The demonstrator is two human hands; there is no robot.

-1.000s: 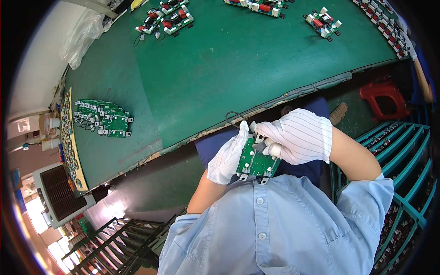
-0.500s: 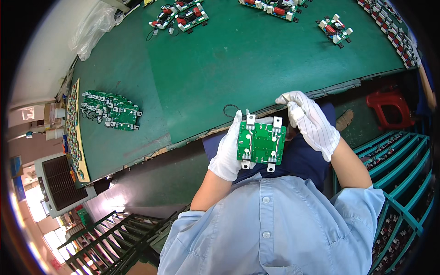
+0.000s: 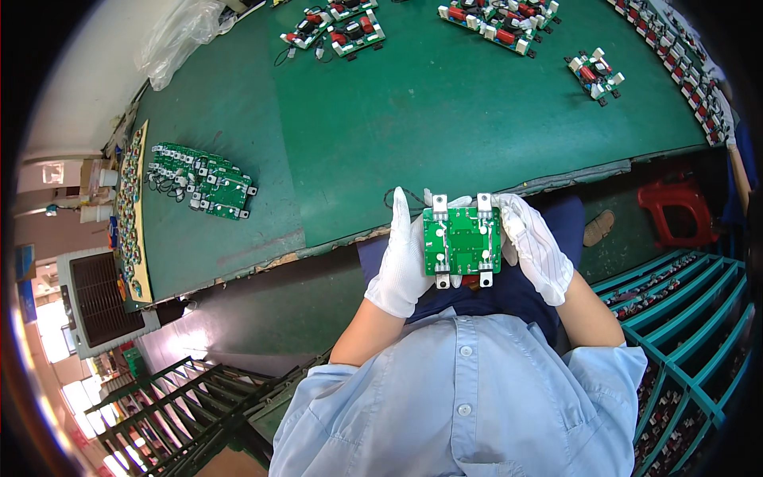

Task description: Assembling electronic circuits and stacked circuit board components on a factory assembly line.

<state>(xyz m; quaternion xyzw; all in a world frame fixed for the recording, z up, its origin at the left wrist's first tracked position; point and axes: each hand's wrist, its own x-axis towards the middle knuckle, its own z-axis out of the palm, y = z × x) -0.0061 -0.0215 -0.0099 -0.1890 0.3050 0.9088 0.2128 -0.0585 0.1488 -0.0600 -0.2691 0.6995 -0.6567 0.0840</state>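
A green circuit board (image 3: 462,241) is held above my lap, just off the table's near edge, with its soldered side facing up. Metal tabs with holes stick out at its top and bottom edges. My left hand (image 3: 403,266), in a white glove, supports it from the left, fingers beneath and thumb raised apart from it. On the opposite edge my right hand (image 3: 539,248), also gloved, is closed on the board, its fingers partly hidden behind. A dark cable loop (image 3: 403,196) shows beyond the board's upper left corner. Components on the underside are mostly hidden.
Several green boards (image 3: 222,195) lie stacked on the green table (image 3: 358,127) at left. More boards with red parts (image 3: 509,32) sit along the far side. A teal rack (image 3: 675,334) and red stool (image 3: 678,208) stand at right, a dark rack (image 3: 171,405) at lower left.
My right hand has come down and left from above the board's right side to take its right edge. The board has straightened slightly. The whole view has shifted a little.
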